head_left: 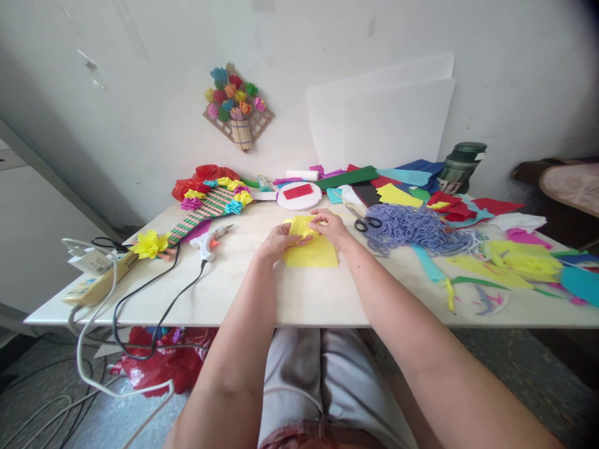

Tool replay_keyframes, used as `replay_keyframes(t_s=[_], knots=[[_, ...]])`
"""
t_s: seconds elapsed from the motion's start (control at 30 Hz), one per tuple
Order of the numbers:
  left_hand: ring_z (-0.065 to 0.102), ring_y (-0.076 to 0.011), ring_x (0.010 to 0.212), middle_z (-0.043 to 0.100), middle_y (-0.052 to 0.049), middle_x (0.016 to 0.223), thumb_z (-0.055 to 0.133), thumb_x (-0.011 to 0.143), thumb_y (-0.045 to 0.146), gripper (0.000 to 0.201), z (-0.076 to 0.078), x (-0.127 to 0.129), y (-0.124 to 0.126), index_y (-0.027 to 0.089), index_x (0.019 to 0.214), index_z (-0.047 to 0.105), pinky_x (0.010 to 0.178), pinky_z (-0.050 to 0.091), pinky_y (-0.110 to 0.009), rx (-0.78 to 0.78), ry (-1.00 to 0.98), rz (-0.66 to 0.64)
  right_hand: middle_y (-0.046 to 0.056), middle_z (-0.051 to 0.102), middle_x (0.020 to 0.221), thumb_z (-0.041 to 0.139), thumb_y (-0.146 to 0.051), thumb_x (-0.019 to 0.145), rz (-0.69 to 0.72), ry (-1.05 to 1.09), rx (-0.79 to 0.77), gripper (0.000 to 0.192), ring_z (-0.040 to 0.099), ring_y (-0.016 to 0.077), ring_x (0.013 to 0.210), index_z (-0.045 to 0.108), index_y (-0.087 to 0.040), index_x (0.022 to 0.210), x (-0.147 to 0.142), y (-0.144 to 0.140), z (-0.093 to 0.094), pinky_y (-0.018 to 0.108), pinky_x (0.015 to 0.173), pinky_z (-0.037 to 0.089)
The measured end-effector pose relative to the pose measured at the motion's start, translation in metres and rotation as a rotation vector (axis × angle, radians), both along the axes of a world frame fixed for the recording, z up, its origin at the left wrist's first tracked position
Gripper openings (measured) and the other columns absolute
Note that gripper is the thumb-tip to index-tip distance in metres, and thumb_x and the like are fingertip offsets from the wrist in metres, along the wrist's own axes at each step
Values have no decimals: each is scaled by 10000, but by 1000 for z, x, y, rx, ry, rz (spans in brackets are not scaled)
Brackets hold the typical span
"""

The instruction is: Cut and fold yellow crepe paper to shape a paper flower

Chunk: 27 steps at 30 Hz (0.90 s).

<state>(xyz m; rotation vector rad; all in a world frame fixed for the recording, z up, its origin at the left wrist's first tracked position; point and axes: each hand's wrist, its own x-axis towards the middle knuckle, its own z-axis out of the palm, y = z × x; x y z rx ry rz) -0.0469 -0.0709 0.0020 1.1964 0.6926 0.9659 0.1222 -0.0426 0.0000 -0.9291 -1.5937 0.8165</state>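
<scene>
Yellow crepe paper (311,254) is between my two hands over the middle of the table, its lower part lying flat and its upper part bunched. My left hand (279,239) pinches the left side of the bunched part. On the right, my right hand (329,226) grips the upper edge with bent fingers. A white oval card (299,202) with a red paper strip (298,192) on it lies just behind my hands. To the left lies a white glue gun (206,244), and black-handled scissors (367,223) rest to the right.
A striped fan-shaped craft with paper flowers (206,209) lies at the left, near a power strip (100,280) with trailing cables. Purple yarn (412,227), coloured paper scraps (519,262) and a green-lidded bottle (461,167) occupy the right. White sheets (379,118) lean on the wall.
</scene>
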Motion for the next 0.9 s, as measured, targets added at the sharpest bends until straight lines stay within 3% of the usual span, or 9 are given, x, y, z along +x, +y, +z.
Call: replay_keyframes(t_s=[0.17, 0.3, 0.43, 0.6, 0.9], knots=[[614, -186, 866, 642, -81, 961, 685, 585, 128, 467, 0, 0, -1, 126, 1040, 580, 774, 491, -266, 0, -11, 15, 6, 559, 749, 616, -409, 609, -17, 161, -159, 342, 498, 109, 664, 569, -184, 863, 10, 2, 4, 187, 470, 389], [613, -191, 870, 632, -86, 996, 689, 579, 123, 515, 3, 0, -2, 134, 1078, 562, 788, 491, -281, 9, -32, 19, 16, 556, 723, 614, -469, 608, 66, 194, -273, 344, 514, 107, 649, 568, -160, 753, 17, 0, 8, 171, 419, 346], [613, -188, 871, 637, -82, 986, 687, 571, 105, 528, 5, 1, -3, 140, 1082, 559, 807, 483, -289, 14, -52, 14, 24, 567, 699, 654, -457, 584, 183, 89, -382, 350, 474, 76, 544, 580, -135, 700, 20, -1, 8, 179, 409, 331], [611, -194, 880, 643, -82, 966, 675, 561, 62, 536, 6, 1, -4, 138, 1078, 556, 800, 485, -292, 6, -54, 2, -21, 520, 568, 659, -438, 589, 207, 54, -330, 324, 386, 39, 421, 537, -138, 584, 18, 1, 3, 189, 403, 300], [616, -192, 868, 638, -84, 973, 684, 576, 105, 528, 5, 1, -4, 146, 1086, 554, 816, 480, -306, 33, -38, 9, -38, 460, 460, 659, -432, 583, 104, 62, -304, 338, 350, 43, 369, 473, -157, 519, 13, -2, 3, 196, 365, 265]])
